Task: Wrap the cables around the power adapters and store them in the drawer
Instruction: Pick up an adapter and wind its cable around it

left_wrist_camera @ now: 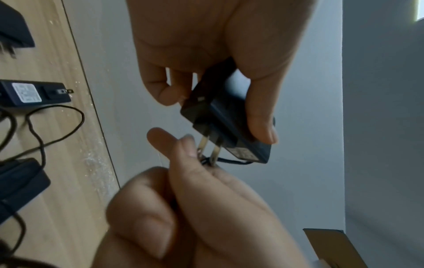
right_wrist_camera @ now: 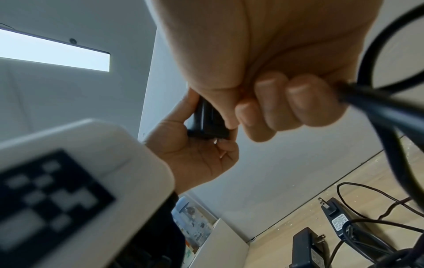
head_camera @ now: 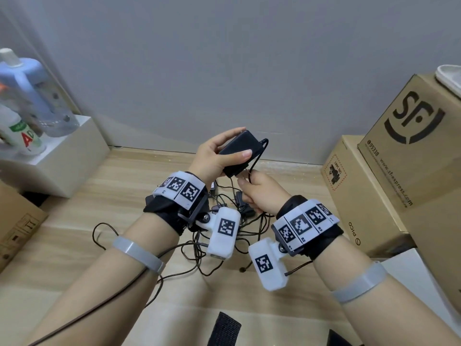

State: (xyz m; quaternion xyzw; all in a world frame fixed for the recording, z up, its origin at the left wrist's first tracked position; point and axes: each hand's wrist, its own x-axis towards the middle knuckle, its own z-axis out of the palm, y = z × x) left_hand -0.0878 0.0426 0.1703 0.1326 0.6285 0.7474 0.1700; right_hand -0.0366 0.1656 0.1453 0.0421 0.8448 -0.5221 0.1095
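My left hand [head_camera: 224, 151] grips a black power adapter [head_camera: 240, 148] above the wooden floor, thumb on top and fingers underneath. Its metal prongs [left_wrist_camera: 210, 150] point toward my right hand [head_camera: 249, 188]. That hand pinches the adapter's thin black cable [left_wrist_camera: 231, 161] right at the prongs. The cable [right_wrist_camera: 378, 108] leaves my right fist [right_wrist_camera: 282, 103] and loops down to the floor. Two more adapters [right_wrist_camera: 337, 215] [right_wrist_camera: 307, 248] lie below in a tangle of cables [head_camera: 224, 236]. No drawer is in view.
Stacked cardboard boxes [head_camera: 411, 151] stand at the right against the grey wall. A white box [head_camera: 64, 158] carrying bottles [head_camera: 25, 96] sits at the left, with another cardboard box [head_camera: 15, 221] in front of it. A black strap [head_camera: 224, 328] lies at the near edge.
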